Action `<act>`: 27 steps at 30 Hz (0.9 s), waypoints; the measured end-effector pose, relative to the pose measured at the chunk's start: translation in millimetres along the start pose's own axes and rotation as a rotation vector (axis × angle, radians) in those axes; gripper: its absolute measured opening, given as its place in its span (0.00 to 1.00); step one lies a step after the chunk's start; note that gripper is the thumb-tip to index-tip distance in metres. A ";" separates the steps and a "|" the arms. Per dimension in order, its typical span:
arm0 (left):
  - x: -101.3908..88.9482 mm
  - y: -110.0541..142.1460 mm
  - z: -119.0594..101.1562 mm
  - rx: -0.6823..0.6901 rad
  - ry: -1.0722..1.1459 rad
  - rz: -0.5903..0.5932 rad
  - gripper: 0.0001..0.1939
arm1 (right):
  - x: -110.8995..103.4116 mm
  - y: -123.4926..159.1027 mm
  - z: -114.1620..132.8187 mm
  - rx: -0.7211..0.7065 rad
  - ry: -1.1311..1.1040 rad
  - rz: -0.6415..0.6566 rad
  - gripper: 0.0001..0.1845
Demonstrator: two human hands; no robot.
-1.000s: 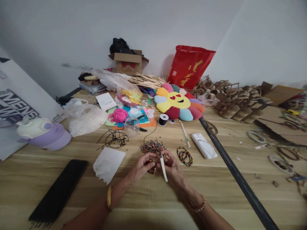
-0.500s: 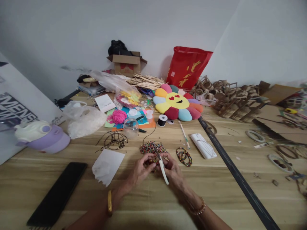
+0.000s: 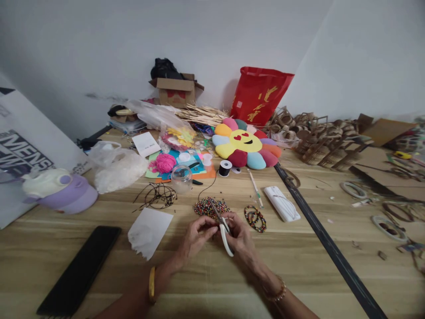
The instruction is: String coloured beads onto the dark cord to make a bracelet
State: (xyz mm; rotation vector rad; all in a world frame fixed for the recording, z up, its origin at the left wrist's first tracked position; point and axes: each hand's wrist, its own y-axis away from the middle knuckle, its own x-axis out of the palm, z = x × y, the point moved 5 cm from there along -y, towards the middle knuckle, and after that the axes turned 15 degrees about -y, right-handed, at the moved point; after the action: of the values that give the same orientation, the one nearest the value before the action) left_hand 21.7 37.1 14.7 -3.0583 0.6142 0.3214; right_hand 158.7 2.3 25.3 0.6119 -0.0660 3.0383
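Observation:
White-handled scissors [image 3: 225, 238] are in my right hand [image 3: 239, 235], which is closed around them. Their metal blades point away from me, over a pile of small multicoloured beads [image 3: 202, 207]. My left hand [image 3: 195, 237] is just left of the scissors, thumb and fingers pinched together close to the right fingertips. Whatever lies between those left fingers is too small and hidden to name. Two beaded bracelets [image 3: 255, 219] rest right of my right hand. Behind the beads stands a spool of black cord [image 3: 225, 168], with a strand trailing toward the pile.
On the left lie a black phone-like slab [image 3: 81, 270], torn white paper [image 3: 151, 232] and tangled black cord [image 3: 157, 195]. A clear jar [image 3: 181, 178] and a flower cushion [image 3: 245, 142] stand farther back. To the right are a white case [image 3: 281, 204] and a dark strip [image 3: 325, 239].
The scissors have shifted slightly, their tips a little farther left. Beads that showed around my left fingertips are now mostly out of sight. Both hands stay close together.

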 end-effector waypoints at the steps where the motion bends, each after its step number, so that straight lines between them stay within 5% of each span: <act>1: 0.3 -0.5 0.8 -0.005 0.020 0.011 0.08 | 0.3 0.0 -0.2 -0.003 0.011 0.000 0.18; 20: -11.4 -1.2 1.1 0.102 -0.085 -0.132 0.05 | 5.0 2.1 1.1 0.025 0.061 0.106 0.18; 27: -10.8 -8.9 14.2 -0.066 0.147 -0.047 0.08 | -0.3 2.4 6.6 -0.113 0.235 0.102 0.13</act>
State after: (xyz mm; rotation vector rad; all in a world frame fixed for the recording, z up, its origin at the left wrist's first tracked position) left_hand 12.5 50.1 2.7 -3.1749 0.5461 0.1196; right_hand 161.5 -0.5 31.2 0.2480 -0.2655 3.1515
